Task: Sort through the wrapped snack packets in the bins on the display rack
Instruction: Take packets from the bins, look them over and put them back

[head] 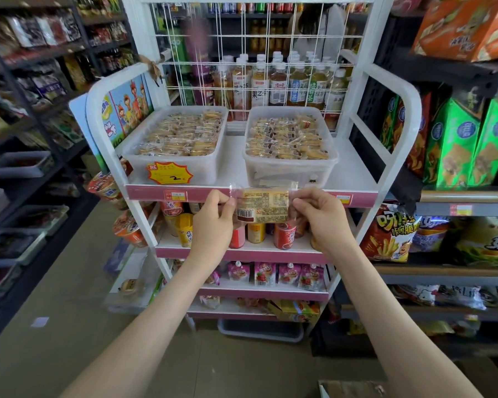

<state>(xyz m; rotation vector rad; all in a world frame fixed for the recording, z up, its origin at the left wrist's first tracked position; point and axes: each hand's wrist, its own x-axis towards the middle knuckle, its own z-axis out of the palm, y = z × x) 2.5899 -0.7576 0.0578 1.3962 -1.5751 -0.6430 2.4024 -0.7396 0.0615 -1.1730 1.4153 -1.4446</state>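
A clear-wrapped snack packet (263,204) with a yellow cake and a printed label side facing me is stretched between both hands, just in front of the rack's top shelf edge. My left hand (213,219) pinches its left end and my right hand (322,216) pinches its right end. Behind it, two translucent plastic bins stand side by side on the white display rack (354,168). The left bin (213,168) carries an orange price star, and the right bin (322,168) sits beside it. Both hold several similar wrapped packets.
A wire grid panel with bottled tea (276,84) behind it backs the top shelf. Cans, cups and pouches fill the lower rack shelves (242,254). Snack shelves flank both sides, green bags (457,145) to the right. A cardboard box corner (351,389) lies near my feet.
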